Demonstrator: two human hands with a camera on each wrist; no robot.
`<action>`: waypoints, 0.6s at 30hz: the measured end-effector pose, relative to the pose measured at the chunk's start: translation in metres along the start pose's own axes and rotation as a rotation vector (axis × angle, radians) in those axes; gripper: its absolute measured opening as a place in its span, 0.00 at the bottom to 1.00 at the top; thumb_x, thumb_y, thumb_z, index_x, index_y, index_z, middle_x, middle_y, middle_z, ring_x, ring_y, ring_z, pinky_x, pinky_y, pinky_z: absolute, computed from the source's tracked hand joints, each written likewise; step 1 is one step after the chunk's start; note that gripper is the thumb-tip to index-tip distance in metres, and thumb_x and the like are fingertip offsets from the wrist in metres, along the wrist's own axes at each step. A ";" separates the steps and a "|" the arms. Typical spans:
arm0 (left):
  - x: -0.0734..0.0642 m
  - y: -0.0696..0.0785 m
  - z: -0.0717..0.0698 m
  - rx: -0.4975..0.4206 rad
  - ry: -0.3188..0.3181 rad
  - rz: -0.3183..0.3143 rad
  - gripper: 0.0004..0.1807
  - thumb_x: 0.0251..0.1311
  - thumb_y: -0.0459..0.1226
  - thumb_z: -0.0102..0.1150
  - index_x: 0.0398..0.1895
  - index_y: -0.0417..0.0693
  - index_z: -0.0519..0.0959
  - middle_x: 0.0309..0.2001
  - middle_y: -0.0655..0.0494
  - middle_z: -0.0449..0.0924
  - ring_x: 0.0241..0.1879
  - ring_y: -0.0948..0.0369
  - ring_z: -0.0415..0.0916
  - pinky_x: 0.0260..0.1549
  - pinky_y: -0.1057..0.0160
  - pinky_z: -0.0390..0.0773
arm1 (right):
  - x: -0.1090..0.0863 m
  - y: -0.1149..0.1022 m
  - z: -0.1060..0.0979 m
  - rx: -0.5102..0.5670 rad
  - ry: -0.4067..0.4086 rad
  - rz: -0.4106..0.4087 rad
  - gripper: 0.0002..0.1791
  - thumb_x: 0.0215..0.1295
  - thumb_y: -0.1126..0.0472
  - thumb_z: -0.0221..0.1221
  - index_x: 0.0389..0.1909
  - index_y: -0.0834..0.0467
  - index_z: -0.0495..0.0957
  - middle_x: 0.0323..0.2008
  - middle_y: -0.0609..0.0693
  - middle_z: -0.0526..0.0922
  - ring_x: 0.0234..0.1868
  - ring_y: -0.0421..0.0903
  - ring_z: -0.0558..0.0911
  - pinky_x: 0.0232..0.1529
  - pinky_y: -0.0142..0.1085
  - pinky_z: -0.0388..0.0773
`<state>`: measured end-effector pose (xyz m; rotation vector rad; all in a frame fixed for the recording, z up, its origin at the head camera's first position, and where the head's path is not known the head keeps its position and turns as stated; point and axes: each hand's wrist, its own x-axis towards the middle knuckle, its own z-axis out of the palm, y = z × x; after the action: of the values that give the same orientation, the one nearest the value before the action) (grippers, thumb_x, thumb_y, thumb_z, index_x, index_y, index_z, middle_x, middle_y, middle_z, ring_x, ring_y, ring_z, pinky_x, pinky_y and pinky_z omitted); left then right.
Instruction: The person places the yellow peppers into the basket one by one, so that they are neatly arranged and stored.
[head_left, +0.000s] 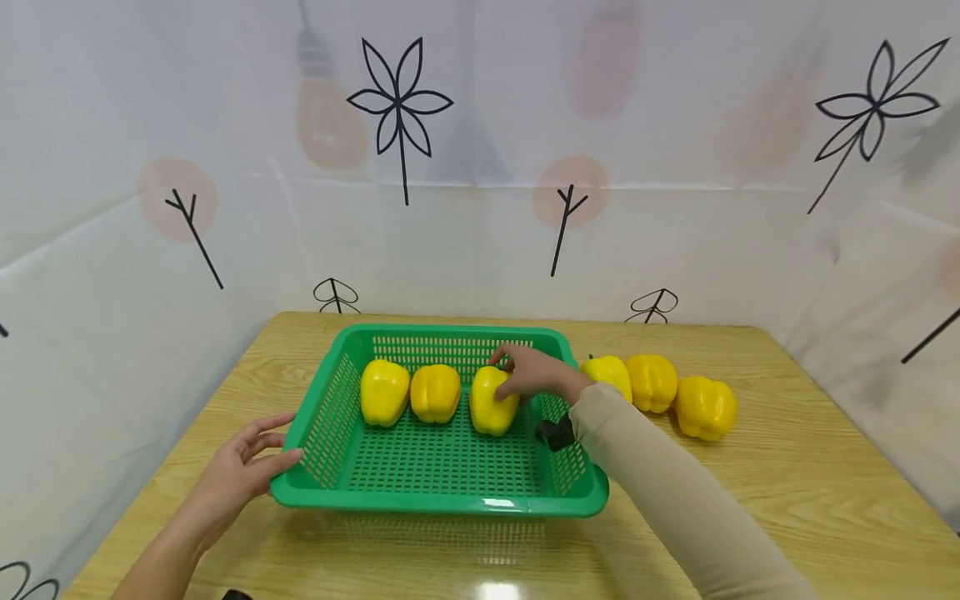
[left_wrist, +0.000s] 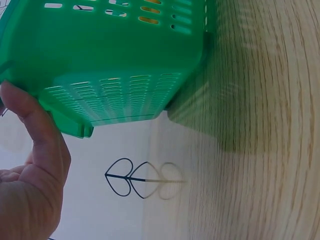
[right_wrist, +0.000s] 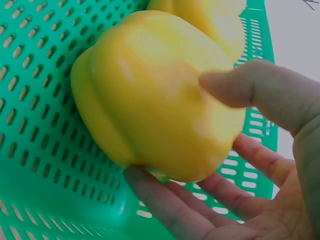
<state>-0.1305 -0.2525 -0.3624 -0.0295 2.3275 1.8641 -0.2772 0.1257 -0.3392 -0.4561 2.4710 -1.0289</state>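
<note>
A green plastic basket [head_left: 442, 502] stands on the wooden table. Inside it, my right hand [head_left: 534, 372] grips a yellow bell pepper [head_left: 489, 404] near the right wall. The right wrist view shows the thumb [right_wrist: 227, 90] against one side of this pepper and the fingers curled under the other. Two more yellow peppers, one at the left [head_left: 385, 393] and one beside it [head_left: 436, 393], sit along the basket's back. At the left front corner, my left hand [head_left: 238, 467] holds the basket's rim, its thumb over the edge.
To the right of the basket, three yellow peppers lie on the table: a near one [head_left: 703, 407], a middle one [head_left: 652, 382] and one [head_left: 609, 374] partly hidden by the right forearm. A white cloth [head_left: 480, 242] with printed flowers hangs behind the table [head_left: 795, 467].
</note>
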 end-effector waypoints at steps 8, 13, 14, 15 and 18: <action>0.001 -0.001 -0.001 0.009 0.003 0.003 0.33 0.61 0.39 0.59 0.67 0.45 0.56 0.47 0.46 0.67 0.37 0.58 0.78 0.31 0.55 0.80 | -0.001 0.000 -0.001 -0.077 0.056 -0.101 0.22 0.57 0.66 0.63 0.53 0.61 0.71 0.52 0.62 0.71 0.53 0.56 0.72 0.41 0.40 0.77; 0.001 -0.002 -0.001 0.016 0.002 0.007 0.33 0.62 0.39 0.59 0.67 0.45 0.57 0.47 0.46 0.67 0.37 0.58 0.78 0.31 0.55 0.80 | -0.001 0.000 0.000 -0.136 0.089 -0.142 0.21 0.57 0.63 0.64 0.52 0.59 0.71 0.49 0.59 0.73 0.51 0.54 0.73 0.44 0.42 0.75; 0.001 -0.002 -0.001 0.017 0.002 0.006 0.33 0.62 0.39 0.59 0.67 0.45 0.57 0.47 0.46 0.67 0.37 0.58 0.78 0.31 0.55 0.80 | -0.001 0.000 0.000 -0.144 0.096 -0.151 0.22 0.57 0.62 0.65 0.52 0.59 0.71 0.49 0.59 0.74 0.51 0.54 0.73 0.45 0.43 0.75; 0.001 -0.002 -0.001 0.017 0.001 0.007 0.33 0.62 0.39 0.59 0.67 0.45 0.57 0.47 0.46 0.67 0.37 0.58 0.78 0.31 0.55 0.80 | -0.002 0.000 -0.001 -0.146 0.103 -0.156 0.22 0.57 0.62 0.65 0.52 0.59 0.71 0.49 0.58 0.74 0.50 0.54 0.74 0.45 0.43 0.75; 0.001 -0.002 -0.001 0.019 0.001 0.005 0.33 0.62 0.39 0.58 0.67 0.45 0.56 0.47 0.46 0.67 0.37 0.58 0.78 0.32 0.55 0.80 | -0.005 -0.003 -0.004 -0.140 0.126 -0.180 0.22 0.57 0.63 0.65 0.52 0.60 0.71 0.49 0.59 0.74 0.50 0.56 0.74 0.46 0.43 0.75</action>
<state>-0.1314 -0.2541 -0.3640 -0.0227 2.3482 1.8442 -0.2740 0.1286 -0.3333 -0.6877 2.6654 -0.9830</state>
